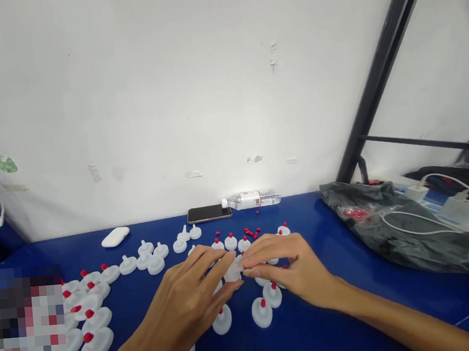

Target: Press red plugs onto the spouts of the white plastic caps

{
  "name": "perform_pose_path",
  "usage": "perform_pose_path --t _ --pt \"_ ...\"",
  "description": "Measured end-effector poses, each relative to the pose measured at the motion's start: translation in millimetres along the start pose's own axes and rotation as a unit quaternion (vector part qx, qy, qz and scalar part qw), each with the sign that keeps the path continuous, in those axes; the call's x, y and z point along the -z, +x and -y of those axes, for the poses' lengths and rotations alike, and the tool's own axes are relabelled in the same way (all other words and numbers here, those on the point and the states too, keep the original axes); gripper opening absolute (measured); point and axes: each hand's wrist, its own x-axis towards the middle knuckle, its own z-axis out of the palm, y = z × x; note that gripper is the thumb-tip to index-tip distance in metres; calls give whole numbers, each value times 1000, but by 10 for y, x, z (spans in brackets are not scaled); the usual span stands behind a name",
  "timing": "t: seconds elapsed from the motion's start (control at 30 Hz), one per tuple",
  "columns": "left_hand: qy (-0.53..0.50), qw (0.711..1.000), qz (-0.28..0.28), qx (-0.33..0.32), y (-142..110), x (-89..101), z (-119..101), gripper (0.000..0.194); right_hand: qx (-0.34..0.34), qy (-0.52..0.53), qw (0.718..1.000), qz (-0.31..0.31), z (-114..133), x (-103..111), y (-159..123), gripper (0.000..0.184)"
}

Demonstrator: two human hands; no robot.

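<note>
My left hand [187,298] and my right hand [290,268] meet over the blue table [349,296], fingers pinched together on one white plastic cap [233,270] held between them. Around the hands lie several white round caps; some carry a small red tip, like the cap [262,311] just in front of my right hand. A row of red-tipped caps [92,316] lies at the left. Plain white caps [151,257] without red tips sit farther back. Loose small red tips [251,232] are scattered behind the hands.
A phone [209,214] and a lying water bottle [252,199] rest against the white wall. A white earbud case [115,237] sits at back left. A dark plastic bag [405,227] with a white cable lies right. A black metal post [377,78] rises there.
</note>
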Motion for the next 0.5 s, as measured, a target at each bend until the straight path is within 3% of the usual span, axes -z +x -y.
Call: perform_pose_path --t 0.1,0.2,0.27,0.37,0.43,0.5 --pt "5 1000 -15 14 -34 -5 -2 30 -84 71 994 3 41 29 13 16" --pt "19 997 -47 56 -85 -18 -32 33 -156 165 972 54 88 39 18 56" --pt "21 996 -56 70 -105 -14 -52 33 -178 247 945 119 108 26 14 68" --pt "37 997 -64 22 -90 35 -21 34 -183 309 920 157 85 14 7 55" --pt "61 997 -54 14 -64 81 54 40 -185 296 930 117 29 47 16 48" --pt "93 993 -26 74 -45 109 157 36 -191 262 944 61 -45 127 41 46"
